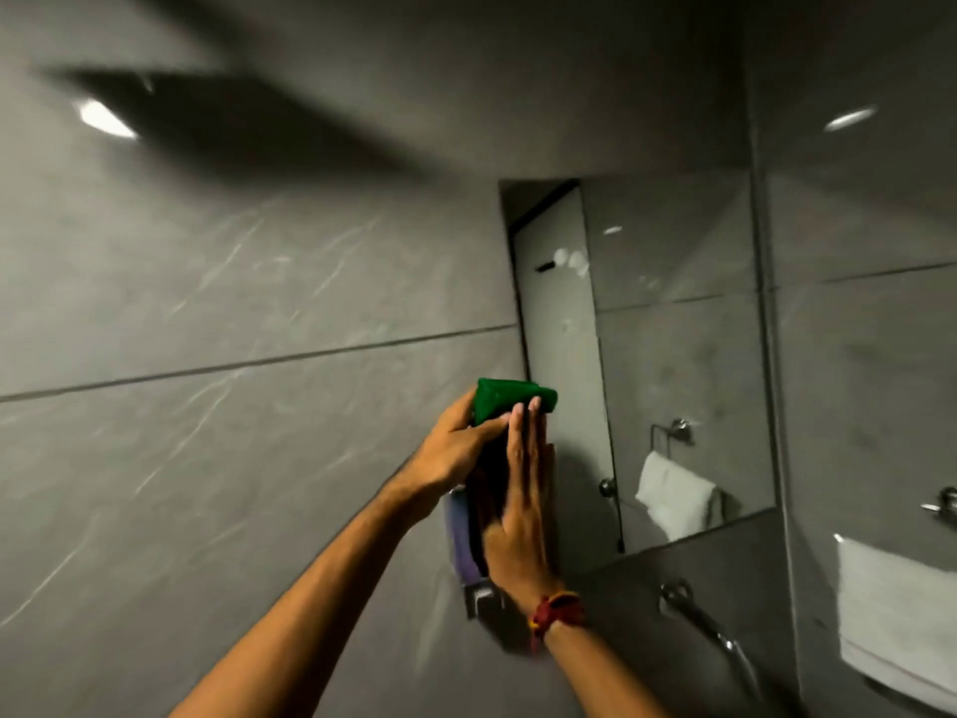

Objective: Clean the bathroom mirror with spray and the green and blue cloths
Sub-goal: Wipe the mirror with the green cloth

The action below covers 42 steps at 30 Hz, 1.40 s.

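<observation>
**Green cloth pressed between both hands, left of the mirror**

The green cloth (505,401) is folded into a thick pad and projects above the fingertips of both hands. The left hand (455,448) has its grip closed on the pad from the left. The right hand (523,489) lies flat against it, fingers straight and together. The cloth's weave looks soft and matte. A bluish item (461,536) shows below the left hand; blur hides what it is. The mirror (673,355) is smooth frameless glass set in grey veined wall tiles (233,303). A white towel (890,608) hangs at right, folded. A red wristband (556,611) circles the right wrist.
</observation>
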### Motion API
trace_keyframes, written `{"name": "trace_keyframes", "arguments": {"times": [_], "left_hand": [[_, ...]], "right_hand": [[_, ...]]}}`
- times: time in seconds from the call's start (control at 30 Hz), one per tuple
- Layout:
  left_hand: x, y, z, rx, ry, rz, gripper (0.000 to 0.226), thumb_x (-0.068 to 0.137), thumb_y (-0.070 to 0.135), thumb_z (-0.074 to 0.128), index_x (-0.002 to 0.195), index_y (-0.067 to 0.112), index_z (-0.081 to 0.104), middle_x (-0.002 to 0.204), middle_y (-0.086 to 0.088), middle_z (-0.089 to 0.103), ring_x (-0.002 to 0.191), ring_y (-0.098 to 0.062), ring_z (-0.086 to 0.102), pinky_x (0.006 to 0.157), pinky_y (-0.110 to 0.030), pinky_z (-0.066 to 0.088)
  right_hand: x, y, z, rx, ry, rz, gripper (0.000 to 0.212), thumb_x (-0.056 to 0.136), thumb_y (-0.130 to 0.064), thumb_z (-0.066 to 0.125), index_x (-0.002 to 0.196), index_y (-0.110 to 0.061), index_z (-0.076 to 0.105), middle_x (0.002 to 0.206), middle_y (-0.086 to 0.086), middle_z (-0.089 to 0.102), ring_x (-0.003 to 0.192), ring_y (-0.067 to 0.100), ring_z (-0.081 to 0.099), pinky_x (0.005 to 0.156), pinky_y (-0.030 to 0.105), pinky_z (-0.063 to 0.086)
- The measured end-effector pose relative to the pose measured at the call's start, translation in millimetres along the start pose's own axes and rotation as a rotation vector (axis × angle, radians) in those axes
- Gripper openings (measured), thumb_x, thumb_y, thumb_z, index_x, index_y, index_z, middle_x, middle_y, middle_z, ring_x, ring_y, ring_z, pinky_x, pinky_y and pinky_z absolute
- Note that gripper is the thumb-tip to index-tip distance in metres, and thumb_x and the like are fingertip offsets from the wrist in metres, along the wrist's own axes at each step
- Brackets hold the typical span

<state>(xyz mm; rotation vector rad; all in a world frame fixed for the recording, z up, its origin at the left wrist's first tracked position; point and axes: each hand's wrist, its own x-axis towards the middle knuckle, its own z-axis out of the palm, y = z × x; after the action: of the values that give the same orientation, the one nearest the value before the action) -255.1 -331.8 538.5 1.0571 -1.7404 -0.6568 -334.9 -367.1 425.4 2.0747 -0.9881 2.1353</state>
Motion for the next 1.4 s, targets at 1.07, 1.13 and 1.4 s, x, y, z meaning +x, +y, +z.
{"name": "trace_keyframes", "arguments": {"times": [1.07, 1.13, 1.4], "left_hand": [[133, -27, -103, 1.590, 0.693, 0.448, 0.074, 0.098, 0.052, 0.026, 0.162, 0.015, 0.031, 0.172, -0.014, 0.020, 0.160, -0.036, 0.020, 0.126, -0.068, 0.018], [136, -29, -104, 1.588, 0.708, 0.455, 0.074, 0.098, 0.053, 0.027, 0.162, 0.016, 0.031, 0.173, -0.013, 0.020, 0.160, -0.036, 0.020, 0.126, -0.068, 0.018], [138, -32, -106, 1.586, 0.720, 0.456, 0.073, 0.098, 0.053, 0.028, 0.162, 0.019, 0.031, 0.173, -0.011, 0.022, 0.160, -0.034, 0.022, 0.126, -0.067, 0.019]], "right_hand": [[245, 158, -27, -0.513, 0.123, 0.004, 0.063, 0.103, -0.055, 0.012, 0.162, -0.033, 0.007, 0.173, -0.003, 0.002, 0.161, 0.021, 0.002, 0.129, 0.055, 0.011], [303, 134, -36, -0.481, 0.218, 0.128, 0.064, 0.104, -0.054, 0.016, 0.163, -0.033, 0.006, 0.173, -0.002, 0.001, 0.161, 0.022, 0.000, 0.128, 0.056, 0.012], [329, 67, 22, -0.547, 0.071, -0.363, 0.064, 0.104, -0.058, 0.021, 0.163, -0.037, 0.007, 0.173, -0.004, 0.000, 0.161, 0.025, -0.001, 0.129, 0.056, 0.005]]}}
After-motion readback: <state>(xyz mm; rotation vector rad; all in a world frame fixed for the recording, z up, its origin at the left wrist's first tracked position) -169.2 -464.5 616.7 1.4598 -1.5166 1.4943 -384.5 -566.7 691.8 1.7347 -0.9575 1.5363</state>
